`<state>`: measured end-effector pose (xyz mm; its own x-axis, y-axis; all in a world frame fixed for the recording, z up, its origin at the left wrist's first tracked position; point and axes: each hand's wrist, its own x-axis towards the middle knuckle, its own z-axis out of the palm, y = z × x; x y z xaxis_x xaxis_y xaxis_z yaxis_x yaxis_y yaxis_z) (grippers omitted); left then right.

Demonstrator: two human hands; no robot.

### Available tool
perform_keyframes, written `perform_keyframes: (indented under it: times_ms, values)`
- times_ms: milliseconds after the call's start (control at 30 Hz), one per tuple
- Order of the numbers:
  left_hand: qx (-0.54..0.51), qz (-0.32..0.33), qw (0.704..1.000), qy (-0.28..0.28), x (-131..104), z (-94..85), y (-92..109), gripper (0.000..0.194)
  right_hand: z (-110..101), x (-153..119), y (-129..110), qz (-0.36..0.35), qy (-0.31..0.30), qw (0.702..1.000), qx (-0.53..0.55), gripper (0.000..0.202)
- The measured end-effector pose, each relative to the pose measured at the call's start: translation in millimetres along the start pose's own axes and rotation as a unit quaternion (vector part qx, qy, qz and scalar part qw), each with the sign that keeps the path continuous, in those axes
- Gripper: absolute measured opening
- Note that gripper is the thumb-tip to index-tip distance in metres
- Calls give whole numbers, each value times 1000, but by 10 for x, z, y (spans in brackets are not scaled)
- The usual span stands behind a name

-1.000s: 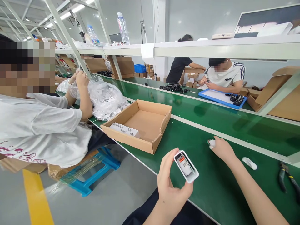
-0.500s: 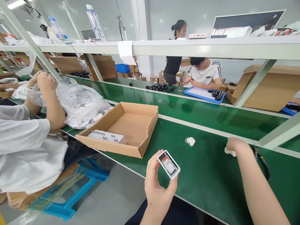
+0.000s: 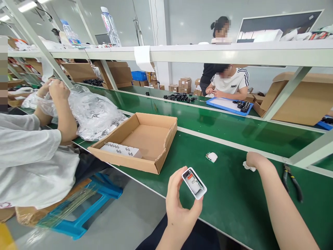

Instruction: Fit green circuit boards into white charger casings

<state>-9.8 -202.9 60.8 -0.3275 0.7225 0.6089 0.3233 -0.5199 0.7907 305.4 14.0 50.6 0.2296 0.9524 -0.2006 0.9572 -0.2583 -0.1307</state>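
My left hand [image 3: 182,208] grips a small white plastic housing [image 3: 194,183] between thumb and fingers. Its open end faces me and shows a circuit board with an orange-red part and a pale block inside. Farther right, my right hand [image 3: 256,161] is bent down over the green table, with a crumpled-looking white lump [image 3: 249,167] under its fingers. Most of those fingers are hidden behind the back of the hand. Between the hands, toward the back, lies a small green circuit board with a white cap-like part [image 3: 211,157]. Black-handled pliers [image 3: 292,182] lie right of my right forearm.
A shallow cardboard box [image 3: 158,149] holding several white housings [image 3: 122,150] stands left. Behind it is a plastic bag [image 3: 91,111] of white pieces, with a co-worker [image 3: 33,152] beside it. A shelf [image 3: 182,55] crosses above; its slanted post [image 3: 312,147] meets the table at right.
My right hand has slid a little left along the table, the white lump moving with it, uncovering more of the pliers. My left hand keeps its hold on the housing; the view has shifted slightly.
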Motion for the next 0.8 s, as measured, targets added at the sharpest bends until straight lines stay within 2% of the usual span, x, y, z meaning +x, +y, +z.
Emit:
perform_keyframes:
  times_ms: [100, 167, 267, 300, 367, 400, 433, 533, 600, 700, 800]
  values:
    - [8, 4, 1000, 0, -6, -14, 5, 58, -47, -110, -159, 1, -74, 997, -30, 22]
    - [15, 17, 1000, 0, -8, -23, -3, 59, -151, -228, -264, -27, -84, 996, -30, 16]
    - [25, 42, 999, 7, -9, -29, -21, 61, -390, -556, -459, -136, -76, 986, 54, 22]
    - [28, 48, 998, 11, -9, -29, -24, 62, -472, -717, -537, -197, -73, 970, 120, 24]
    - [31, 58, 998, 18, -7, -25, -24, 63, -612, -1098, -692, -336, -96, 900, 261, 22]
    - [30, 63, 997, 19, -4, -23, -20, 63, -663, -1303, -763, -380, -108, 866, 306, 27]
    - [25, 67, 997, 20, -1, -21, -13, 63, -699, -1506, -823, -410, -110, 844, 327, 31]
    - [-7, 75, 997, 32, 6, -15, 17, 61, -736, -2016, -940, -488, -67, 812, 312, 32]
    - [-19, 75, 996, 43, 2, -12, 39, 61, -728, -2236, -991, -528, -44, 798, 287, 36]
    - [-16, 84, 995, 46, -13, -4, 66, 60, -707, -2407, -1072, -544, -9, 787, 292, 41]
    - [-14, 102, 994, 45, -20, 9, 82, 56, -677, -2467, -1141, -554, 52, 775, 300, 33]
